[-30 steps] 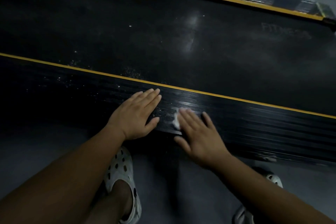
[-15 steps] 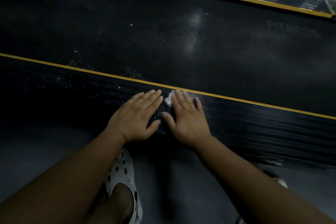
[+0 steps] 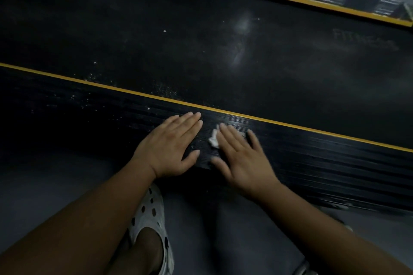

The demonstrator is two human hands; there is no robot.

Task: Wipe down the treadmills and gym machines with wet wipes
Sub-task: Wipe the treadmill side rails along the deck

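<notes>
Here: left hand [image 3: 172, 145] flat, fingers straight and together, palm down on the ribbed treadmill rail [image 3: 312, 154]; right hand [image 3: 243, 158] just beside it, fingers straight, pressing a white wipe [image 3: 214, 139] onto the same rail. Wipe mostly hidden under the fingers; right hand motion-blurred; both forearms cut off at the lower edge.

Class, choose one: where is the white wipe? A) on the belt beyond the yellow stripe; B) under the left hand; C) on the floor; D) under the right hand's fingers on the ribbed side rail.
D: the white wipe pokes out beneath the right hand on the side rail.
</notes>
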